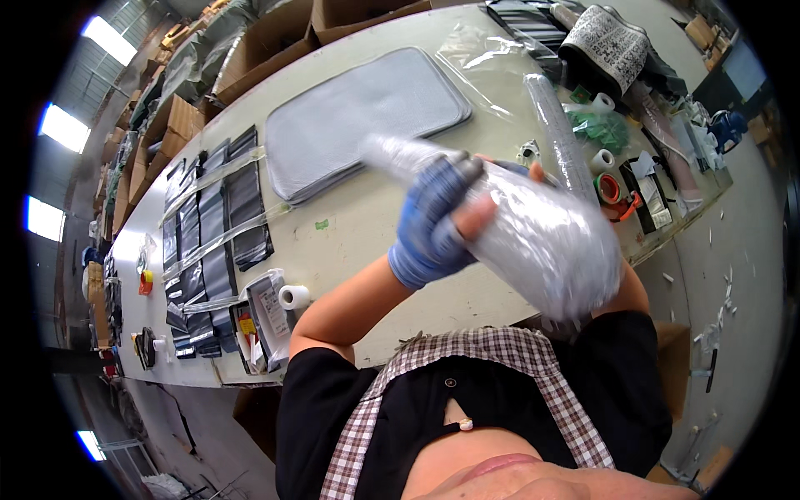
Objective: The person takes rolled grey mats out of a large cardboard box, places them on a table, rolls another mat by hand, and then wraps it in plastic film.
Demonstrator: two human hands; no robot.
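Note:
A bundle in shiny clear plastic (550, 233), blurred by motion, is held above the table in front of my chest. It is wide at the near right and tapers to a narrow twisted end at the far left. My left hand (437, 221), in a blue glove with bare fingertips, is closed round the narrower part. Mostly hidden behind the bundle, my right hand (536, 171) shows only a few fingertips at its far edge. Beyond lies a stack of grey rectangular mats (358, 117) with rounded corners.
Flat black plastic packs (212, 217) lie at the left, near a tray of small items (267, 312) and a white roll (294, 297). A long plastic-wrapped roll (558, 133), tape rolls (610, 190) and green plastic (602, 127) lie at the right. Cardboard boxes (271, 54) line the far edge.

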